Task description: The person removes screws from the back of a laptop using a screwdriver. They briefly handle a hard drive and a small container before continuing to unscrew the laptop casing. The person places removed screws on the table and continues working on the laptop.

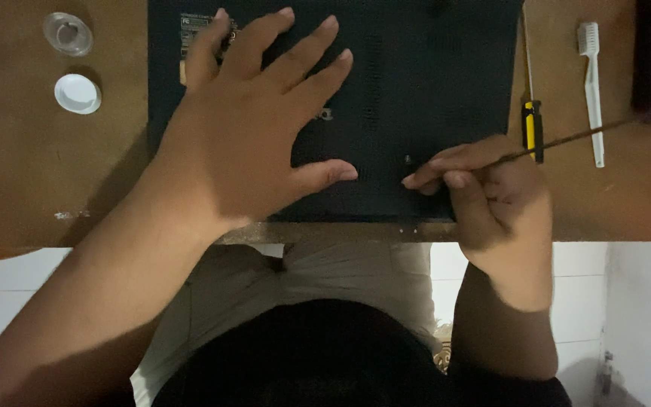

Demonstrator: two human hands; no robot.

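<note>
Left hand (246, 124): fingers spread flat on the dark laptop (408, 98), at the counter's (54, 188) near edge.
Right hand (491, 196): fingers pinched around a thin tool (566, 139), tip on the laptop.
Right edge: screwdriver (533, 128), toothbrush (591, 90).

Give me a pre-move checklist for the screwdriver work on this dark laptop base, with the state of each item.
1. Left hand flat on the laptop base, steadying it: ok.
2. Right hand grips the thin screwdriver: ok.
3. Tip seated in a screw: cannot tell, fingers hide it.
4. Base fully on the brown table: ok, though its near edge sits close to the table's edge.
5. Spare yellow-handled screwdriver and white brush lie beside the right hand: ok.
6. Two small round lids lie at far left: ok.
</note>
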